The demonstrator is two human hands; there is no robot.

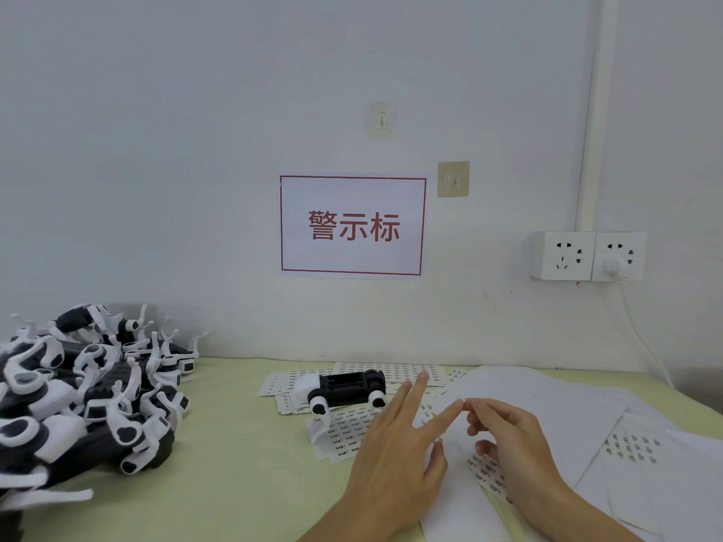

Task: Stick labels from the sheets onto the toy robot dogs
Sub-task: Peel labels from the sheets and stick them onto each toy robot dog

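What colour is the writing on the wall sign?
Red characters on the white wall sign, inside a red border; the head view shows it clearly.

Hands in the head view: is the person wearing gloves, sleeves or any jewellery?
No. The left hand and right hand are both bare, with no gloves, rings or watch showing. Both forearms are uncovered as far as the bottom edge of the picture, so no sleeve is in view. The fingernails look short and unpainted.
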